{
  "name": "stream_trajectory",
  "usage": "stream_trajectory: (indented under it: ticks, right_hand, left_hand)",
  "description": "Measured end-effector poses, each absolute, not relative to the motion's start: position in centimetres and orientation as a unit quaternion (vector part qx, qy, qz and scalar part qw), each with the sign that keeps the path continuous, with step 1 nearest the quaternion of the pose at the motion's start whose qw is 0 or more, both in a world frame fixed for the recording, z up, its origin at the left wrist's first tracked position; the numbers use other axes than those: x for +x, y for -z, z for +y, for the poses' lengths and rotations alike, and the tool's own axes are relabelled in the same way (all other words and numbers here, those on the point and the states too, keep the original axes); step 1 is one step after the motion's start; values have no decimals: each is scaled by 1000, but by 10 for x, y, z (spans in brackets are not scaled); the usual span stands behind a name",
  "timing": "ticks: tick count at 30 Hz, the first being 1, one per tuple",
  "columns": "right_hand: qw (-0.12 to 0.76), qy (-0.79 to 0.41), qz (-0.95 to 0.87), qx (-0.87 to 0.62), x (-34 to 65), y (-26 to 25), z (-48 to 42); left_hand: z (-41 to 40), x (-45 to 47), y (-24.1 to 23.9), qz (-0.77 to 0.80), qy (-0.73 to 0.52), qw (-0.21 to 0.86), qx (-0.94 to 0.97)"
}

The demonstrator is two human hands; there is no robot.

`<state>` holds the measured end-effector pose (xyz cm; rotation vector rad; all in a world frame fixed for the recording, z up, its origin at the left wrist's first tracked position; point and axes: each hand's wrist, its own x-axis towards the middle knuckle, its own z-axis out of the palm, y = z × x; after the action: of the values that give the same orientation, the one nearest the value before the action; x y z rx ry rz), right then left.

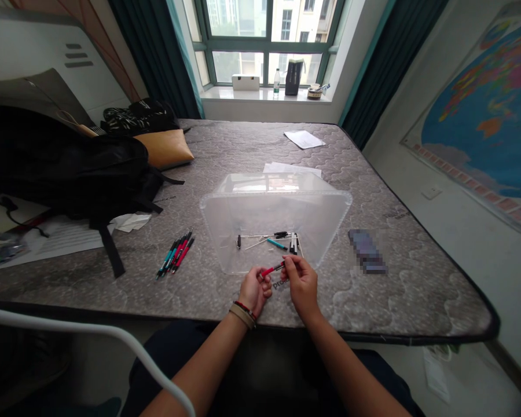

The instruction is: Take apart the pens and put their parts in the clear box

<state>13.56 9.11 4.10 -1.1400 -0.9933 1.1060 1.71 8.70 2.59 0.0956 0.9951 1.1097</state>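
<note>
Both hands hold one red pen (272,269) just in front of a clear plastic bin (226,231). My left hand (255,289) grips its lower red end in a closed fist. My right hand (301,281) pinches the dark upper end. Inside the bin lie several loose pen parts (278,240), black, teal and thin metal. A bundle of red and teal pens (176,253) lies on the mattress to the left of the bin.
A black backpack (65,168) sits at the left on papers (56,237), with a tan cushion (165,147) behind it. A blurred flat object (367,251) lies right of the bin. Paper sheets (304,139) lie farther back. A white tube (91,333) crosses the near left.
</note>
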Motion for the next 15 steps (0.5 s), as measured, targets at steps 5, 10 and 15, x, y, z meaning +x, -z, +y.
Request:
stream_trajectory:
  ticks: [5,10,15]
  right_hand:
    - [620,-532,-290,-499,142,-22,102]
    - [620,-558,-241,-496,147,-18,105]
    - [623,-564,-229,-491,152,-17,106]
  left_hand:
    - [88,16,-28,504,-511,691,86]
    - [89,15,-26,498,-494,701,128]
    - [94,9,-25,544,-495,660,151]
